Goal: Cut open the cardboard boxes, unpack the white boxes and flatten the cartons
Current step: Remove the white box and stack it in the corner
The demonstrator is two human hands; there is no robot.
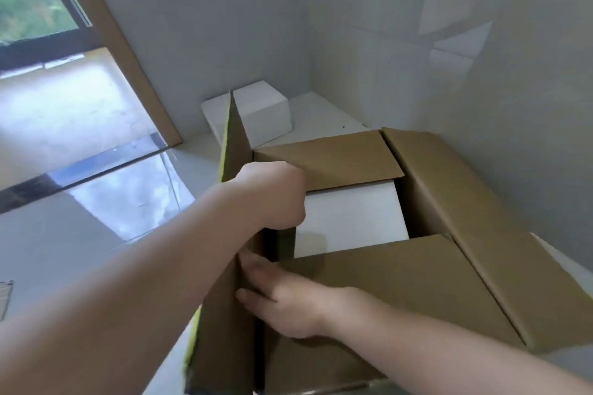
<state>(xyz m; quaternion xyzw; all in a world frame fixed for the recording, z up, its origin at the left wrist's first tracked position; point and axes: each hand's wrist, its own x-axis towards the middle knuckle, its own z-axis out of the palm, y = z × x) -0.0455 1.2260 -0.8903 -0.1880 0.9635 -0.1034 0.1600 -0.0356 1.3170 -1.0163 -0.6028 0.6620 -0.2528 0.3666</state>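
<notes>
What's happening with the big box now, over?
Left hand grips the upright flap. Right hand open against the carton. White box still inside; far and near flaps partly cover it.

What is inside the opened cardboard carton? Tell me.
Inside the cardboard carton, one white box shows through the gap between the flaps. The flaps and the left hand cover the rest.

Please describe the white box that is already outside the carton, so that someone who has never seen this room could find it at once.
Look at the corner where the two grey walls meet. On the pale floor there, just beyond the open cardboard carton, stands a white box. Unlike the other white box, which lies inside the carton between its flaps, this one stands free, partly hidden by the raised flap.
</notes>
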